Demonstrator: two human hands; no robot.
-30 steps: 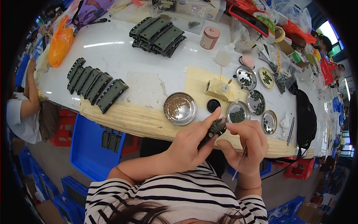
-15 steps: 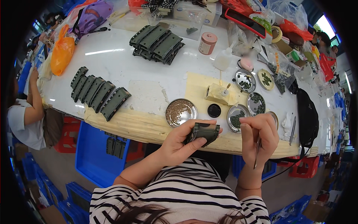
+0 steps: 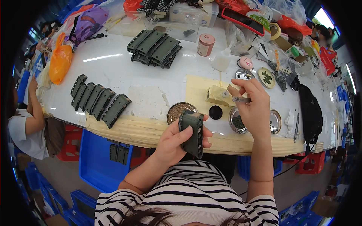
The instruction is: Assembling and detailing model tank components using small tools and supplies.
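My left hand (image 3: 169, 145) is closed round a dark green curved plastic part (image 3: 193, 135), which it holds on end above the table's front edge. My right hand (image 3: 256, 109) is raised over the yellow taped block (image 3: 215, 98), its thumb and forefinger at the thin pale stick (image 3: 226, 92) standing in that block. A slim grey metal tool (image 3: 242, 100), perhaps tweezers, is tucked in the same hand. Behind the green part, a round dish of brown grains (image 3: 173, 111) is partly covered. A black round cap (image 3: 215, 112) and a dish of small green pieces (image 3: 237, 122) lie nearby.
More green curved parts lie in a row (image 3: 98, 98) at left and a stack (image 3: 154, 47) further back. A pink jar (image 3: 206, 45), a squeeze bottle (image 3: 221, 60) and a red-cased phone (image 3: 243, 20) are beyond. Below the edge sits a blue bin (image 3: 94, 162); a co-worker (image 3: 26, 116) is at far left.
My right hand has moved up and away from me to the stick in the taped block. My left hand has turned the green part from lying sideways to standing on end.
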